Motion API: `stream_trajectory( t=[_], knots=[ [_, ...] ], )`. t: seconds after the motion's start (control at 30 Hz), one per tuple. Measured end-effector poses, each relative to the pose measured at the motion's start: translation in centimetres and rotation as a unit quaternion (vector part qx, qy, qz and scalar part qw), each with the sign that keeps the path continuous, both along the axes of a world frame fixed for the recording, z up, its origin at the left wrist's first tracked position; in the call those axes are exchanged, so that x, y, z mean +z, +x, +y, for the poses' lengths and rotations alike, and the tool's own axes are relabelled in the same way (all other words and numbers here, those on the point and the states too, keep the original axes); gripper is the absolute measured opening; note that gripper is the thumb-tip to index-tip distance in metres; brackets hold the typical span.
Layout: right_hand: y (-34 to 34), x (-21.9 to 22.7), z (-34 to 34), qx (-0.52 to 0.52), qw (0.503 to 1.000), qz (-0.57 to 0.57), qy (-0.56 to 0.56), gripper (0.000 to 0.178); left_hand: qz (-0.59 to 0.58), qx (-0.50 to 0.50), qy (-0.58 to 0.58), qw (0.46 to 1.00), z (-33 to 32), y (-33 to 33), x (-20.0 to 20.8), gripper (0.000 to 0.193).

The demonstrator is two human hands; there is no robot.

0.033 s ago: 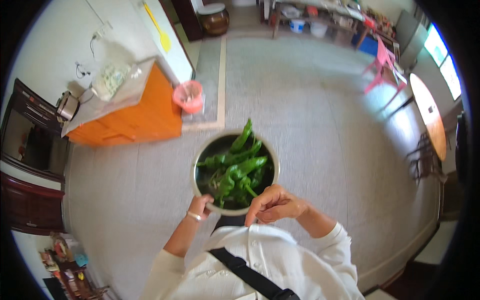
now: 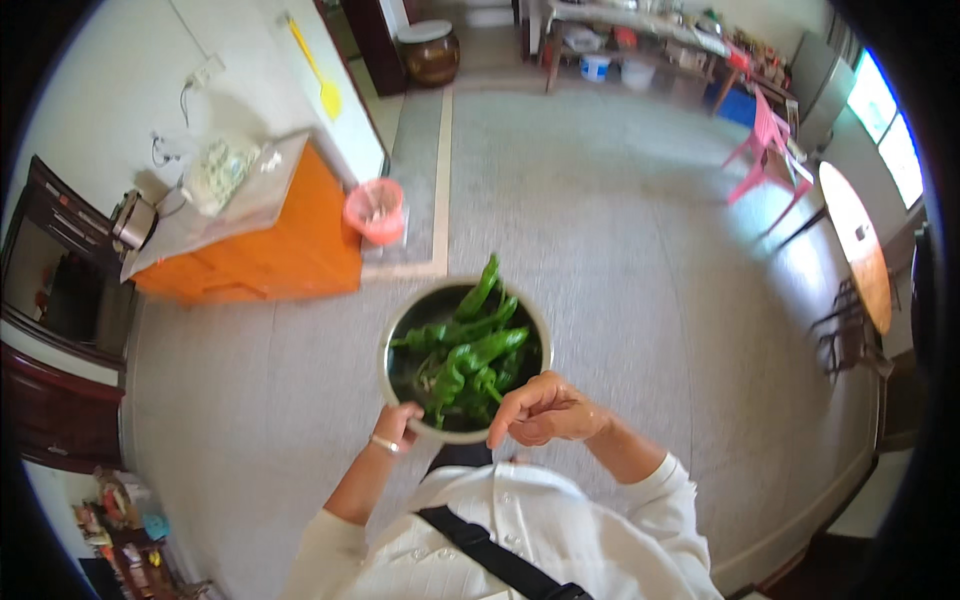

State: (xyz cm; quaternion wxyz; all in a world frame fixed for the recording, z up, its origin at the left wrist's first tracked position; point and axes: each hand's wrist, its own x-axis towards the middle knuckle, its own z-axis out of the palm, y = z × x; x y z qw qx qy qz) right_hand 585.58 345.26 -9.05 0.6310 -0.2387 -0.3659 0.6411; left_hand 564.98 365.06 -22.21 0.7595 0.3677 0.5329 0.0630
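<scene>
My left hand point(image 2: 400, 424) grips the near-left rim of a round metal bowl point(image 2: 548, 350), fingers mostly hidden beneath it. A pale band circles that wrist. Several long green peppers point(image 2: 480, 348) lie in the bowl, some with stems; one leans up towards the far rim. My right hand point(image 2: 545, 410) hangs at the bowl's near-right rim, loosely curled, with the index finger pointing down and apart from the thumb. I see nothing in it. Whether it touches the rim cannot be told.
Grey floor point(image 2: 610, 290) surrounds me. Left stands an orange cabinet point(image 2: 310, 235) carrying a plastic bag and a cooker, with a pink bin point(image 2: 375, 212) beside it. On the right are a pink chair point(image 2: 770, 165) and a round table point(image 2: 855, 235). A brown jar point(image 2: 432, 58) stands far back.
The room sits slightly lower in the picture. The bowl has shifted slightly down and left in view, with both hands keeping nearly the same pose.
</scene>
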Motion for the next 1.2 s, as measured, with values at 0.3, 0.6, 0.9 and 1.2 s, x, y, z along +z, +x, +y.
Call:
stream_trajectory(
  t=[0.3,0.6,0.9,1.2],
  knots=[
    [35.0,-7.2,15.1,-0.435,0.865,0.227,-0.11,0.016,-0.078,-0.028,-0.036,0.996,21.8,33.9,-1.9,0.011],
    [59.6,-18.9,17.0,-0.563,0.689,0.381,-0.253,0.006,-0.073,-0.014,-0.047,0.996,34.8,61.7,-2.4,0.004],
    [86.9,-17.4,40.7,-0.478,0.783,0.336,-0.215,0.007,-0.153,0.044,-0.066,0.985,48.8,83.0,0.5,0.013],
    [103.2,-13.8,77.0,-0.417,0.823,0.293,-0.25,0.008,-0.146,0.112,-0.045,0.982,76.6,95.9,0.6,0.019]
  ],
)
